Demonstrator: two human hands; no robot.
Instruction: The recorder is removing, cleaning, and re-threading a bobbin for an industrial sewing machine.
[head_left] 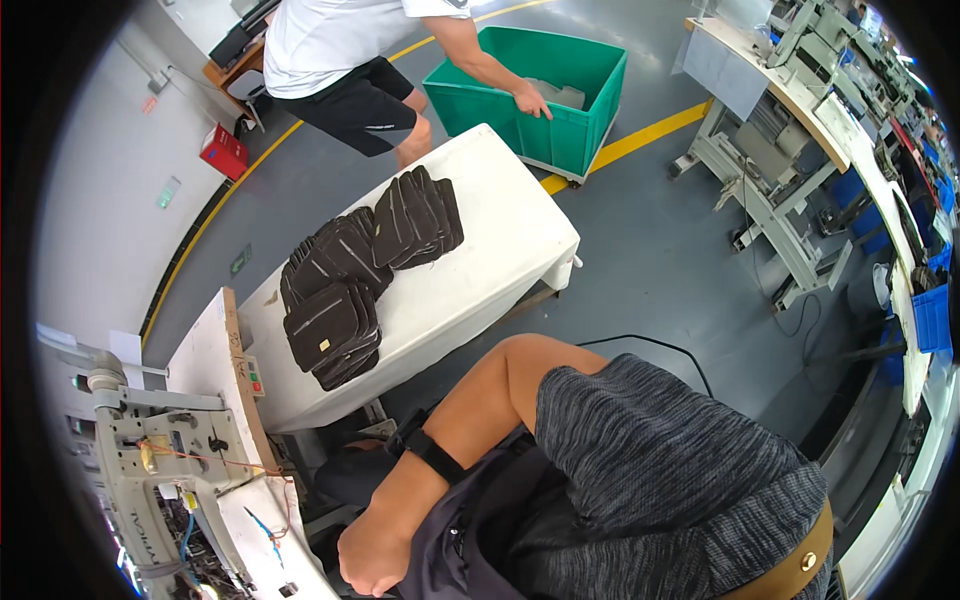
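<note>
My right hand (375, 555) is low in the picture, beside the sewing machine's table edge and close to the dark cloth over my lap. Its fingers are curled closed, and whatever they may hold is hidden. A black band (436, 458) circles my right forearm. My left hand is out of view. Beyond my arm, several stacks of dark brown fabric pieces with zippers (333, 330) lie fanned out on a white-covered table (515, 190). The nearest stack has a small yellowish tag on top. At lower left stands a sewing machine (165, 455) with reddish thread.
Across the white table, a person in a white shirt (335, 45) reaches one hand to a green wheeled bin (500, 110) with pale contents. Sewing stations (790, 120) line the right side. A red box (224, 150) stands by the left wall. A black cable (660, 343) curves behind my arm.
</note>
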